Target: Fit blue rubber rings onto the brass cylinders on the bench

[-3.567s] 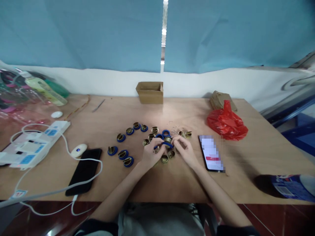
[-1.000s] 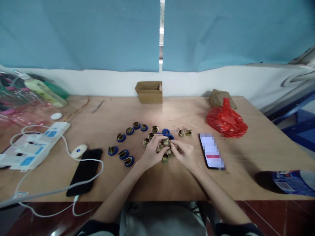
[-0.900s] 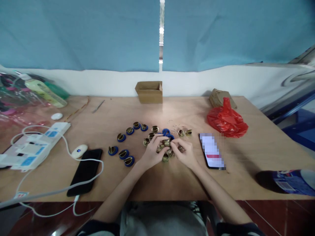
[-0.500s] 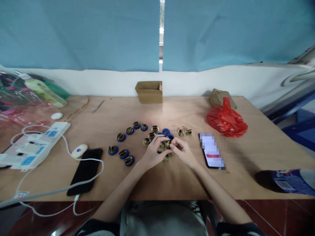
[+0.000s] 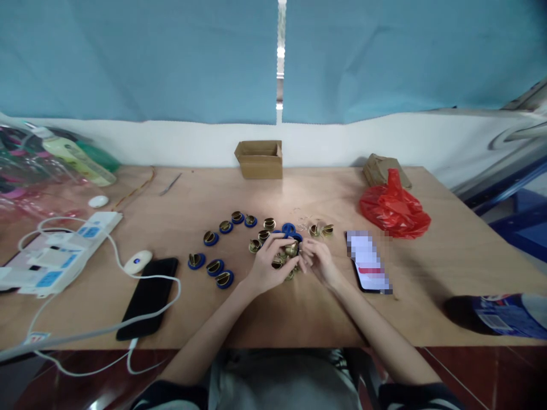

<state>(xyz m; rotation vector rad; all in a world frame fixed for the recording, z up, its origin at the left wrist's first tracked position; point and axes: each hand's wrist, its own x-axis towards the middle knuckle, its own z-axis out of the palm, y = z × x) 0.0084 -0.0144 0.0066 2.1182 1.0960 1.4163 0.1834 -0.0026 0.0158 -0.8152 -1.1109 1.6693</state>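
Observation:
My left hand (image 5: 267, 266) and my right hand (image 5: 319, 260) meet over the middle of the wooden table (image 5: 299, 319). Between their fingertips sits a small brass bell-like piece (image 5: 292, 249), pinched by the left hand; the right fingers curl against it. Loose brass pieces (image 5: 278, 263) lie under the hands. Blue rings (image 5: 288, 229) lie just behind. To the left, several brass pieces seated in blue rings (image 5: 215, 267) form an arc. Two more brass pieces (image 5: 321, 230) lie at the right.
A black phone (image 5: 147, 296) on a white cable and a white power strip (image 5: 60, 250) lie at the left. A lit phone (image 5: 367, 262), a red plastic bag (image 5: 395, 210), a cardboard box (image 5: 259, 159) and a blue can (image 5: 508, 322) stand around.
The hands stayed together over the pile. The blue ring held earlier is out of the fingers; a brass piece is now pinched between them.

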